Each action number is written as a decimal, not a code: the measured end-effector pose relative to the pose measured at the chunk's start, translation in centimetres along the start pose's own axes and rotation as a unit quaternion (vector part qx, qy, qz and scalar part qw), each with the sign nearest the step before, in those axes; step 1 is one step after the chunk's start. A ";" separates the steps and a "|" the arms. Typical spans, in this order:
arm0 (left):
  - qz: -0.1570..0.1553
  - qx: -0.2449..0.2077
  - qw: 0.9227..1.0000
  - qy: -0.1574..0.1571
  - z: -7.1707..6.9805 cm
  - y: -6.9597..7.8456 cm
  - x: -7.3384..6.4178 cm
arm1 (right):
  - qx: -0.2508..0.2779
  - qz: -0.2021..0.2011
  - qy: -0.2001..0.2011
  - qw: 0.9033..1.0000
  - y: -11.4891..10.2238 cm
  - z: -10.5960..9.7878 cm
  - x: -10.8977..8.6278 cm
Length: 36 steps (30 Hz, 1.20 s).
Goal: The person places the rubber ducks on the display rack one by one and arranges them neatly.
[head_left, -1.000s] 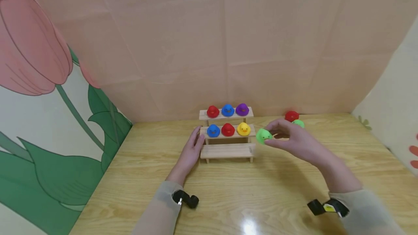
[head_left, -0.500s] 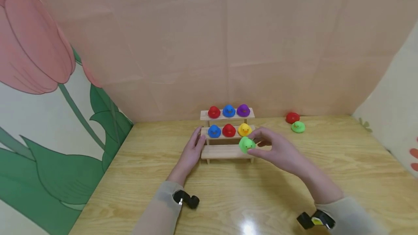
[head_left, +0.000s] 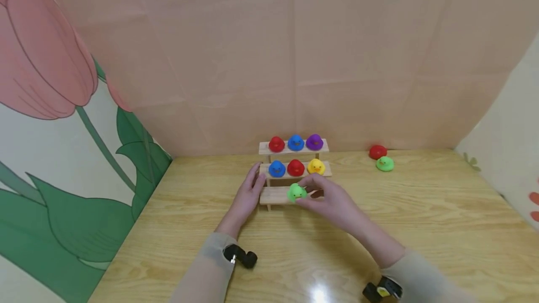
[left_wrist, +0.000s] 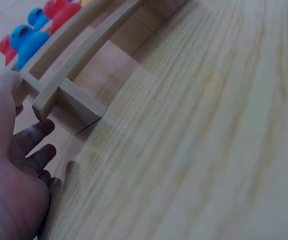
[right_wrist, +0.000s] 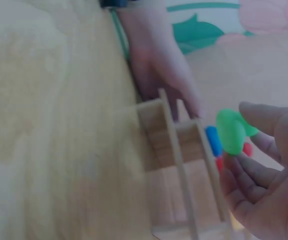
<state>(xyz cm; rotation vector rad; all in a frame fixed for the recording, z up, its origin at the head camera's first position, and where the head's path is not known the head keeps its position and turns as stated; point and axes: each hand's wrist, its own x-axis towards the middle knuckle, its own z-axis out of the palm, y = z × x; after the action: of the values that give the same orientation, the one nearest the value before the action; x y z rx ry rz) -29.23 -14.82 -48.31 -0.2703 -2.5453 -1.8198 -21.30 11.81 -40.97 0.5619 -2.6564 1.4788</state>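
In the head view a three-tier wooden stand (head_left: 274, 195) carries small rubber ducks on its upper two tiers. My left hand (head_left: 246, 194) rests against the stand's left end, fingers fairly straight and thumb at the middle tier's corner; the left wrist view shows its lower fingers (left_wrist: 41, 155) loosely bent beside the bottom tier. My right hand (head_left: 332, 200) pinches a green rubber duck (head_left: 296, 192) between thumb and fingertips, over the middle of the bottom tier. The right wrist view shows this duck (right_wrist: 231, 131) from the side, overlapping the blue and red ducks behind.
On the top tier sit red, blue and purple ducks (head_left: 314, 142); the middle tier has blue, red and yellow ducks (head_left: 316, 166). Another red duck (head_left: 377, 152) and green duck (head_left: 385, 163) stand at the table's back right. A beige cloth backdrop (head_left: 227, 83) rises behind the table.
My right hand has carried the green duck leftward and a little down, from right of the stand to over its bottom tier. The left hand stays at the stand's left end.
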 end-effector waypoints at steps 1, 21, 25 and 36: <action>0.000 0.000 1.000 0.000 0.0 0.0 0.0 | 0.002 -0.001 0.003 1.000 0.0 0.4 0.1; 0.004 0.006 1.000 -0.005 -0.2 -0.1 0.2 | -0.026 0.033 0.050 0.998 0.7 5.6 2.5; 0.000 0.006 1.000 -0.007 -0.1 0.0 0.1 | -0.023 0.038 0.049 0.998 0.9 5.9 2.7; -0.005 0.009 1.000 -0.005 -0.2 -0.1 0.2 | -0.036 0.042 0.051 0.997 1.1 6.2 3.2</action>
<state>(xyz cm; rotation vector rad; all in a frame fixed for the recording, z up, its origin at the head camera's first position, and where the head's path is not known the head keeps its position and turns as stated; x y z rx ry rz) -29.48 -14.98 -48.33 -0.2681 -2.5716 -1.8024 -23.84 6.27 -44.56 0.3640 -2.6729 1.3849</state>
